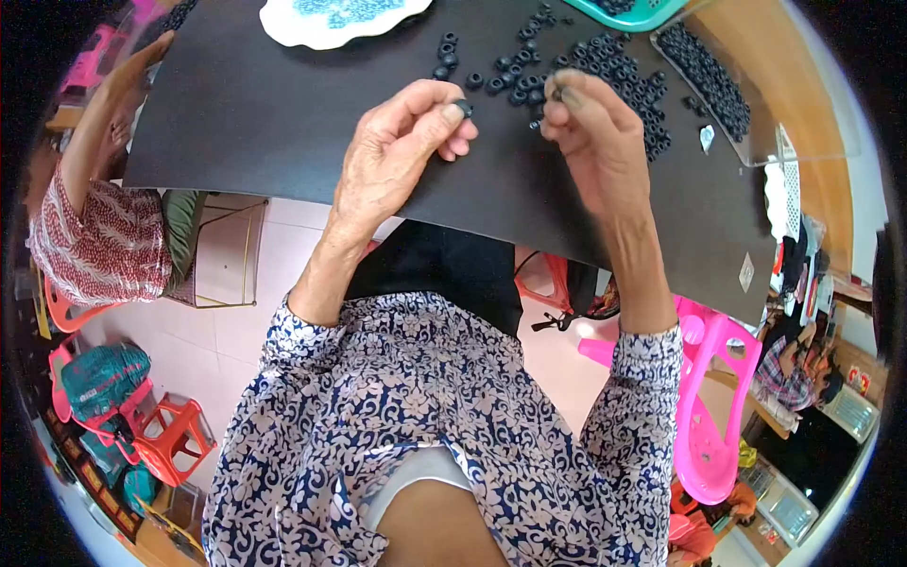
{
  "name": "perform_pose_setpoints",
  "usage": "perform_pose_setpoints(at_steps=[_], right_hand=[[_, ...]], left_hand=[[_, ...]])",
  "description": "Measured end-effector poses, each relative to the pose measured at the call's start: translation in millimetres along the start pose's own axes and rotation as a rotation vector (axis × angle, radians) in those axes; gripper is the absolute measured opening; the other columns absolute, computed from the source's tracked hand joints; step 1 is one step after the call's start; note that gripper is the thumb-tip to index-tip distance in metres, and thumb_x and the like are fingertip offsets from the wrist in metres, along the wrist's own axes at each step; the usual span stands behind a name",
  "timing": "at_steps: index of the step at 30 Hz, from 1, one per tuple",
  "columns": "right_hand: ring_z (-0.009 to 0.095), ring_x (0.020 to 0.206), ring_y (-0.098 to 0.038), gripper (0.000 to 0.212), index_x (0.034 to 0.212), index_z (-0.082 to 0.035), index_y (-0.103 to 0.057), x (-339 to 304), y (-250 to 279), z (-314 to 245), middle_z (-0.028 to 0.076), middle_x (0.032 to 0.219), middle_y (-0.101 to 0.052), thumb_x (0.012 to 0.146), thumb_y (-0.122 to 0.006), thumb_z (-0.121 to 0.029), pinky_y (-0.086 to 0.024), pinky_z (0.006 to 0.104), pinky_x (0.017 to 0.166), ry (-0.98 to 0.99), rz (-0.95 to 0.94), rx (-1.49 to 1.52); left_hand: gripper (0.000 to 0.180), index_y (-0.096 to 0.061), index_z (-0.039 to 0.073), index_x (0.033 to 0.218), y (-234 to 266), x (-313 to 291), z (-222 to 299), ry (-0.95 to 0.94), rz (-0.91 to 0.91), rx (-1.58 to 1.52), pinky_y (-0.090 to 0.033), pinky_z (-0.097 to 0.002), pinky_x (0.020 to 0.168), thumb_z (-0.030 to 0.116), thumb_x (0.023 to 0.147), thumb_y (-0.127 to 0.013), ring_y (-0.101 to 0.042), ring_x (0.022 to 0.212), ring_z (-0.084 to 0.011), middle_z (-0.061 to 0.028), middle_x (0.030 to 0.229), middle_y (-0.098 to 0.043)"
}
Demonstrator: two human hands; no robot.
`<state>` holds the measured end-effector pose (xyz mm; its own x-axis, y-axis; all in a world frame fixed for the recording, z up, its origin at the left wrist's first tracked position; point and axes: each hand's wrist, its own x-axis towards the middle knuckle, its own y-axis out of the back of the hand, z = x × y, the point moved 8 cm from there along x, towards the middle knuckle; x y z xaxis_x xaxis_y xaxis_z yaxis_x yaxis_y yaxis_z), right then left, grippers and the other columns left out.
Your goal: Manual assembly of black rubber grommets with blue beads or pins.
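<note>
My left hand [383,161] is closed over the table, pinching a small black round part [463,108] between thumb and forefinger. Level with it on the right, my right hand [605,137] is slightly blurred and also closed, its fingertips pinching a tiny dark piece [558,94] whose kind I cannot make out. The two hands are apart. Just beyond them, a pile of black ring-shaped parts [614,66] spreads over the dark table [274,123], partly hidden by my right hand. A short row of the same parts [447,57] lies beyond my left hand.
A white wavy-edged plate [283,33] with small blue pieces stands at the far side. At the far right are a teal basket [642,21] and a clear tray [746,151] of black parts. Another person's arm [104,104] rests at the left. A pink stool [704,416] stands right.
</note>
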<state>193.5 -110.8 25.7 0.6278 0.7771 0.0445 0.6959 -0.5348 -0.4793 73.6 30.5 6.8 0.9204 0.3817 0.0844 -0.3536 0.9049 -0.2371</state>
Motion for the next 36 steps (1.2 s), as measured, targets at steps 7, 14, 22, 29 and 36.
perform_pose_setpoints(at_steps=[7,14,22,29,36], right_hand=[[0.016,0.085,-0.066,0.020,0.109,0.002,-0.062,-11.6,-15.1,14.8,0.009,0.103,-0.063,0.089,-0.058,0.002,-0.055,0.0275,0.074,0.011,0.110,-0.269],[0.017,0.087,-0.067,0.018,0.104,0.001,-0.063,-3.2,-22.3,21.6,0.008,0.103,-0.064,0.086,-0.062,0.005,-0.055,0.0280,0.077,0.069,0.044,-0.269],[0.014,0.098,-0.061,0.022,0.100,0.000,-0.064,-2.5,-23.8,18.2,0.007,0.103,-0.064,0.080,-0.065,0.010,-0.049,0.0270,0.089,0.196,-0.003,-0.303],[0.012,0.092,-0.062,0.018,0.098,0.002,-0.065,-2.9,-23.8,19.4,0.006,0.101,-0.065,0.082,-0.066,0.009,-0.050,0.0250,0.085,0.198,-0.027,-0.278],[0.012,0.093,-0.062,0.018,0.097,0.002,-0.066,-4.3,-26.5,17.3,0.007,0.101,-0.065,0.081,-0.066,0.010,-0.050,0.0249,0.084,0.206,0.000,-0.315]], left_hand=[[0.022,-0.060,-0.001,0.109,1.9,-0.3,2.7,-0.018,-0.011,0.006,-0.049,-0.0228,0.070,0.017,0.097,-0.055,-0.061,0.077,-0.0091,-0.0048,0.087,-0.066],[0.023,-0.059,-0.002,0.109,-5.1,2.8,5.3,-0.029,-0.023,0.043,-0.050,-0.0251,0.072,0.016,0.097,-0.052,-0.060,0.078,-0.0110,-0.0057,0.088,-0.065],[0.021,-0.060,-0.001,0.108,-10.0,8.4,2.1,-0.035,-0.066,0.012,-0.049,-0.0234,0.070,0.016,0.097,-0.054,-0.059,0.078,-0.0094,-0.0037,0.085,-0.064],[0.023,-0.058,-0.003,0.108,-13.7,6.8,1.7,-0.031,-0.090,0.006,-0.049,-0.0253,0.072,0.016,0.098,-0.053,-0.059,0.078,-0.0112,-0.0052,0.084,-0.063],[0.023,-0.058,-0.003,0.108,-12.6,4.7,2.6,-0.041,-0.082,0.042,-0.049,-0.0251,0.072,0.016,0.098,-0.053,-0.059,0.077,-0.0111,-0.0051,0.084,-0.062]])
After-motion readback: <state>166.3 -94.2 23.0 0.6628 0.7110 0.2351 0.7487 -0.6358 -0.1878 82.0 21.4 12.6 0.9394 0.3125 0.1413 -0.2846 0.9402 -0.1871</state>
